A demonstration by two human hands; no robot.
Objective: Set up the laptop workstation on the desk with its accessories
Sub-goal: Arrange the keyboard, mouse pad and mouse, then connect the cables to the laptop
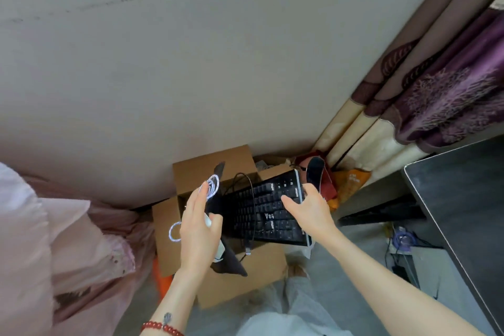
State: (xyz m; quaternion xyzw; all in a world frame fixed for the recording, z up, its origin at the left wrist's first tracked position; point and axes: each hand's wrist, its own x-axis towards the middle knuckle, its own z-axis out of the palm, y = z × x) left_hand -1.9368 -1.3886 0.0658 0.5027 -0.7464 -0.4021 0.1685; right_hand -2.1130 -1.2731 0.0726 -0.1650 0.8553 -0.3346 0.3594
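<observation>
Person stands over an open brown cardboard box (218, 275) on the grey floor, against a pale wall.

Right hand (308, 210): grips the right end of a black full-size keyboard with a silver edge (261, 215). Thumb lies across the keys, the other fingers wrap behind the far edge. The keyboard is lifted clear above the box, tilted, key side facing up toward the person. Its thin black cable (252, 199) loops up over the keys and hangs down in front, plug end dangling just over the box flap.

Left hand (199, 229): fingers fairly straight and close together, thumb pressed in, clamping several things at once against a flat dark mouse pad (229, 259) that stands on edge next to the keyboard's left end. Under the thumb a small white object shows, possibly a mouse or charger; cannot tell which. A coiled white cable (212, 185) sticks out above the fingertips, and another loop of it shows beyond the back of the hand. Red bead bracelet (161, 327) on the left wrist.

Behind the box, in the corner: a red and orange bag (343, 183), with a dark rounded object poking up beside it.

Right side: corner of a dark desk surface (463, 199), well apart from the box. Purple and cream patterned curtain (436, 90) hangs above it. Tangle of wires on the floor under the surface.

Left side: pale pink fabric (54, 240), bunched up.
</observation>
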